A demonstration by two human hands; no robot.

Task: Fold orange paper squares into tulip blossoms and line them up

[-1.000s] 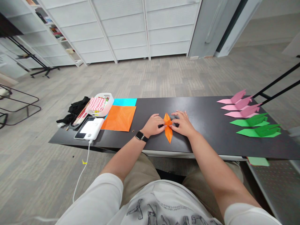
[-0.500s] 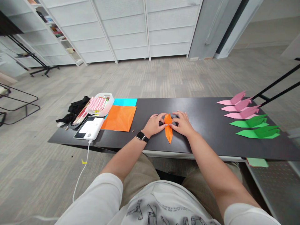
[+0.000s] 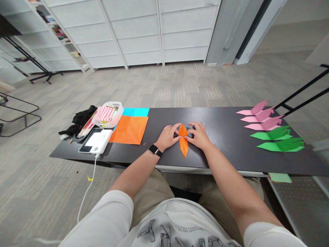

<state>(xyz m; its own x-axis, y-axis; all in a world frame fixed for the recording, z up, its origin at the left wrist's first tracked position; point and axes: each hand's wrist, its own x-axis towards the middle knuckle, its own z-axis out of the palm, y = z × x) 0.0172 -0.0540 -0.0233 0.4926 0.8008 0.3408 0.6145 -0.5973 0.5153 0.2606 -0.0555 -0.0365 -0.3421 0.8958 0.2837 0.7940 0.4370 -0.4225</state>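
Observation:
An orange folded origami paper (image 3: 184, 144), long and pointed at both ends, lies upright to my view on the dark table (image 3: 218, 157). My left hand (image 3: 168, 136) pinches its left edge between thumb and fingers, a black watch on the wrist. From the other side my right hand (image 3: 199, 135) holds its right edge, thumb near the middle and fingers curved around the upper part. Parts of the paper's edges are hidden by the fingertips.
Orange sheets (image 3: 131, 129) and blue paper (image 3: 136, 112) lie left, beside a white basket (image 3: 118, 116), a white device (image 3: 101, 141) with a cable (image 3: 88, 187), and black cloth (image 3: 84, 115). Folded pink birds (image 3: 259, 116) and green birds (image 3: 281, 145) line the right end.
The upper part of the orange paper opened into split points at the half-second frame and now comes to a narrower single point. Both hands stay at its sides.

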